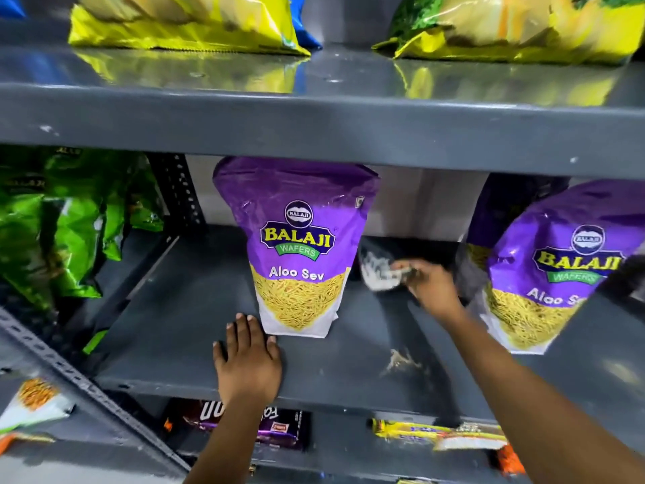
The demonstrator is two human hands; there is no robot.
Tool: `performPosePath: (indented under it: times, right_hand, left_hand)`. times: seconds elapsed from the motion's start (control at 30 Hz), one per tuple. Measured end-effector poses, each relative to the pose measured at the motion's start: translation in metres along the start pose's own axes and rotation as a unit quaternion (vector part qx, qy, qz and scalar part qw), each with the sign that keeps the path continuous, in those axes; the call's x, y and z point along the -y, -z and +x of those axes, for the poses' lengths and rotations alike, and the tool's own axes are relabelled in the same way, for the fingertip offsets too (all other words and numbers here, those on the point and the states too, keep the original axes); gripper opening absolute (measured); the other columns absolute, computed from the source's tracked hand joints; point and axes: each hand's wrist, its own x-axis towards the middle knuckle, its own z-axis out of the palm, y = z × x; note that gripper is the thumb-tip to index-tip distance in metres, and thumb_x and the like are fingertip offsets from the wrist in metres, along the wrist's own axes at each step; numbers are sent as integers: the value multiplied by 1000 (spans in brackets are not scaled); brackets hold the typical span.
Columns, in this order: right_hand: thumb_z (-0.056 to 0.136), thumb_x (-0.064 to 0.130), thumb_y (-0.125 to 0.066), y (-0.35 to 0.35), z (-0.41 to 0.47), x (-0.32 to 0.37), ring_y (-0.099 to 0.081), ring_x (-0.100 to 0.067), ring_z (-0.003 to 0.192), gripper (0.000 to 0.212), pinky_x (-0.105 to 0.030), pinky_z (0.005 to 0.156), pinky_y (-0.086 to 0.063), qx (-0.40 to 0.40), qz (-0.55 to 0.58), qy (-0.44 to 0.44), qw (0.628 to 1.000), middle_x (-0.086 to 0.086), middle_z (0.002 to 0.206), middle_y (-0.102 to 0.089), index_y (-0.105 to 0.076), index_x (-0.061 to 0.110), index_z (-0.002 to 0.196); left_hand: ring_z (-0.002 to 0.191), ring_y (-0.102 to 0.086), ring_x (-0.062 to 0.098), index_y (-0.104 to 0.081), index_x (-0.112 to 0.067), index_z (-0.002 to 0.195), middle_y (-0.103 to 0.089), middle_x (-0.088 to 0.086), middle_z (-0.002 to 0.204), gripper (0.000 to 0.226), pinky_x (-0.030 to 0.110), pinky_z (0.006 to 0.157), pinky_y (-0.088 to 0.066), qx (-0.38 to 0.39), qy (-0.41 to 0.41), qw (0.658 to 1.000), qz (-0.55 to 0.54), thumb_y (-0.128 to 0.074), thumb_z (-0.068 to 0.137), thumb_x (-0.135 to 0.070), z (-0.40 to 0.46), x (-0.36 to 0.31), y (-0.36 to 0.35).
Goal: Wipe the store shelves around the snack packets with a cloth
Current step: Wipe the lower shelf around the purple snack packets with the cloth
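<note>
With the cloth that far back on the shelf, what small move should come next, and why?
Probably drag the cloth in the right hand forward over the pale smudge near the shelf's front edge; it looks unwiped, and the left hand rests flat beside the purple packet.

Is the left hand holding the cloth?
No, the left hand lies flat on the shelf; the right hand grips the cloth.

We are seeing a dark chocolate-bar pack (241, 426) and a yellow wrapped pack (436, 435) lying flat at the bottom of the frame. A slotted metal upright (87, 389) is running diagonally across the lower left of the frame.
</note>
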Motion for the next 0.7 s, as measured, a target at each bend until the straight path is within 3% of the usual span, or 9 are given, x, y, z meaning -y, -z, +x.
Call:
performPosePath:
  times: [0.03,0.07,0.1,0.17,0.23,0.33,0.57,0.7]
  right_hand:
    - [83,-2,-55,4,26,2,-61,5,97,29,-19,93,-45,-21,-42,-17,999,-7,111,-69,-70,17,99]
    - [86,0,-52,6,48,0,-61,-13,108,29,-21,94,-43,-11,-96,-30,995,-11,118,-67,-67,13,108]
    - [88,2,-49,4,64,-4,-58,-26,114,30,-28,99,-41,23,-150,-39,988,-15,124,-63,-63,10,114]
    - [90,1,-43,-8,77,-19,-55,-37,116,32,-40,103,-39,103,-262,-61,958,-24,126,-59,-56,1,119]
    - [89,1,-40,-23,69,-28,-56,-37,115,37,-41,100,-42,127,-369,-67,918,-24,125,-59,-55,3,122]
    - [86,4,-41,-27,49,-25,-58,-35,113,40,-40,95,-47,108,-424,-48,898,-18,123,-62,-56,13,122]
    - [85,12,-43,-20,-32,2,-56,-36,115,42,-42,100,-45,137,-372,-94,913,-17,126,-61,-58,28,121]
    - [82,5,-47,-9,-53,20,-54,-27,120,46,-30,100,-43,256,-320,-132,903,-8,134,-56,-59,30,119]
  left_hand:
    - [134,-30,32,-36,-3,136,-36,16,145,78,54,106,-22,-3,-6,1000,-6,-4,77,-44,1,1,-1]
    - [129,-38,35,-43,-1,131,-43,19,139,73,57,102,-27,-5,-10,1000,-12,-11,79,-42,2,2,-2]
    - [125,-43,37,-47,1,127,-47,21,135,69,59,99,-31,-12,-12,1000,-17,-16,81,-40,3,3,-5]
    - [124,-44,37,-47,0,128,-48,20,135,68,58,99,-32,-19,-10,1000,-12,-17,82,-40,2,3,-7]
    - [127,-41,35,-45,-2,130,-46,18,138,69,57,100,-30,-29,-6,1000,-10,-15,82,-41,3,3,-8]
    - [123,-45,38,-48,0,127,-50,20,134,66,59,97,-33,-27,-9,1000,-6,-19,82,-39,4,2,-6]
    - [118,-48,43,-50,6,123,-51,27,130,65,63,93,-35,-15,-22,1000,-13,-20,82,-35,0,-1,1]
    - [133,-30,36,-36,0,134,-35,20,144,78,56,105,-21,-13,-20,1000,-15,-5,78,-42,-2,1,2]
